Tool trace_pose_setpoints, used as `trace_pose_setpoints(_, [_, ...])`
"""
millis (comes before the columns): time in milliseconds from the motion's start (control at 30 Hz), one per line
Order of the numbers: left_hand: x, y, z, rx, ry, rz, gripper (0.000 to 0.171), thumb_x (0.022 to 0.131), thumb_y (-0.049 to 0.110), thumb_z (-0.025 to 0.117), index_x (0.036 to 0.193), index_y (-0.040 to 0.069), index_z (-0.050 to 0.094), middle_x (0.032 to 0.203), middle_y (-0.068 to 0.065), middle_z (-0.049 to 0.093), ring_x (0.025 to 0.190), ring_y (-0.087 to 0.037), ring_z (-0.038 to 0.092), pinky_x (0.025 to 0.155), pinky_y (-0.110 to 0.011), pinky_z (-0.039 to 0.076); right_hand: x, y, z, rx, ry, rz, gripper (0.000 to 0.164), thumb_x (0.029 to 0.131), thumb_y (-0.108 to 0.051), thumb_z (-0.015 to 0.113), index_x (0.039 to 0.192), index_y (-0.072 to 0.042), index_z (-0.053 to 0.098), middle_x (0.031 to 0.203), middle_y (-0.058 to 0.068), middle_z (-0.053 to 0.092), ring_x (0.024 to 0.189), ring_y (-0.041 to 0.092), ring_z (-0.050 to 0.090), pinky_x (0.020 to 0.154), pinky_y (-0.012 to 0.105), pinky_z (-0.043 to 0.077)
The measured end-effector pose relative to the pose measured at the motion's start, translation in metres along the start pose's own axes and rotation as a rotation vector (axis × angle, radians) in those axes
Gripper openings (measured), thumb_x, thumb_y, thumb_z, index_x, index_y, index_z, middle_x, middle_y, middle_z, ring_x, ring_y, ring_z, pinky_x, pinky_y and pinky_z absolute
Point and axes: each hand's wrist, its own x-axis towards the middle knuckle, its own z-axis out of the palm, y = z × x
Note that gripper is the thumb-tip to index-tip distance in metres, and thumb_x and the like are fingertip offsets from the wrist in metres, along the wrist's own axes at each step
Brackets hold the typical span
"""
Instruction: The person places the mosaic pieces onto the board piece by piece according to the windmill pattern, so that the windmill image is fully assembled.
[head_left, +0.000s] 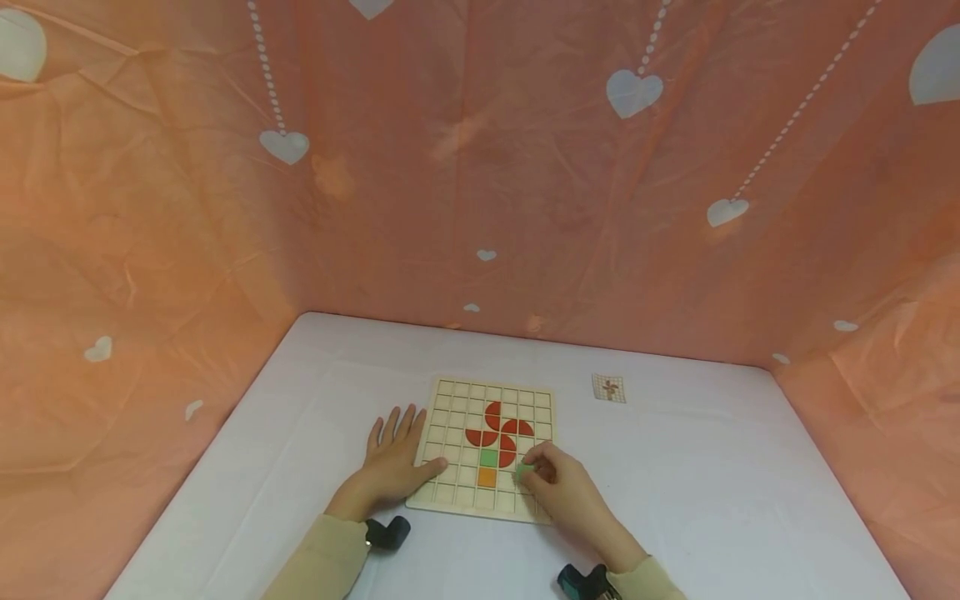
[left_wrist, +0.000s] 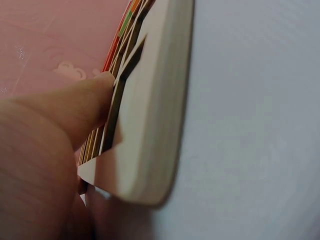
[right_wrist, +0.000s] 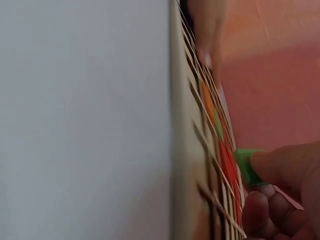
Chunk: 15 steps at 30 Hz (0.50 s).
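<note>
A wooden grid board (head_left: 450,492) lies on the table, its square cells edged by raised ridges. Red quarter-round tiles (head_left: 492,417) form a pinwheel near its middle. Below them sit a green square tile (head_left: 489,458) and an orange square tile (head_left: 487,477). My left hand (head_left: 393,467) is spread at the board's left side, fingers straight, thumb resting on the board. My right hand (head_left: 566,492) pinches another green tile (right_wrist: 246,167) between thumb and fingers, over the lower right cells. In the left wrist view, the thumb (left_wrist: 95,100) touches the board's ridges.
A small pattern card (head_left: 609,388) with a pinwheel picture lies beyond the board to the right. White cloth covers the table (head_left: 712,467). Orange sheeting (head_left: 465,183) with heart shapes hangs around the back and sides.
</note>
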Motion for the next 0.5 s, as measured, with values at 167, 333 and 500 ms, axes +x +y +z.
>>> trace_pose_setpoints(167, [0.0, 0.0, 0.0, 0.002, -0.004, 0.0, 0.092, 0.09, 0.054, 0.057, 0.154, 0.001, 0.016, 0.16, -0.019, 0.008, 0.146, -0.037, -0.007, 0.112, -0.054, -0.009, -0.003, -0.01, 0.018, 0.006, -0.061, -0.054, 0.009, 0.091, -0.023, 0.068, 0.097, -0.019, 0.062, 0.084, -0.008, 0.059, 0.076, 0.012, 0.053, 0.065, 0.025, 0.045])
trace_pose_setpoints(333, [0.0, 0.0, -0.001, 0.005, -0.008, 0.003, 0.092, 0.091, 0.055, 0.057, 0.154, 0.001, 0.016, 0.16, -0.019, 0.008, 0.146, -0.037, -0.006, 0.112, -0.054, -0.009, -0.005, -0.017, 0.03, 0.008, -0.071, -0.078, 0.008, 0.09, -0.022, 0.069, 0.095, -0.02, 0.063, 0.08, -0.01, 0.059, 0.071, 0.009, 0.054, 0.063, 0.025, 0.046])
trace_pose_setpoints(500, [-0.001, 0.001, -0.002, -0.011, -0.007, 0.0, 0.092, 0.09, 0.053, 0.058, 0.153, 0.0, 0.017, 0.16, -0.02, 0.008, 0.145, -0.038, -0.006, 0.112, -0.055, -0.009, -0.006, -0.017, 0.035, -0.006, -0.074, -0.086, 0.008, 0.09, -0.024, 0.07, 0.093, -0.021, 0.063, 0.08, -0.011, 0.059, 0.072, 0.008, 0.054, 0.063, 0.024, 0.046])
